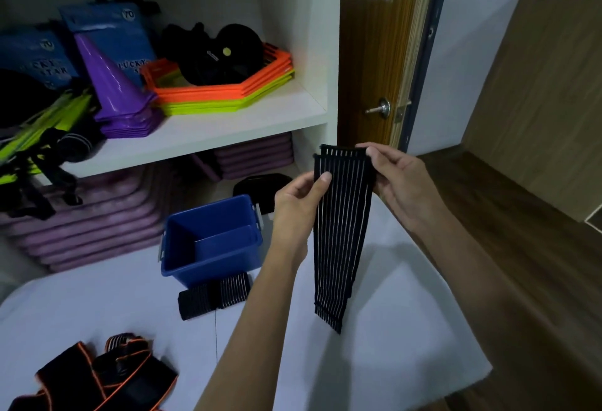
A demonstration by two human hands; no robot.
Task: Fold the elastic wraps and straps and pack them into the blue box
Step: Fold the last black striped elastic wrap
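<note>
One orange-trimmed strap pile (107,374) lies far left, one folded striped wrap (215,299) just in front of one blue box (211,238). Both hands, left hand (298,205) and right hand (402,182), pinch one doubled striped wrap (340,241) hanging right of the box.

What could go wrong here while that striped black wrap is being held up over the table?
The striped wrap hangs long from both hands, left hand and right hand, pinching only its top edge; it could slip or fold crooked. The blue box looks small, so bulky folds may not fit. The orange-edged straps lie tangled and may snag.
</note>
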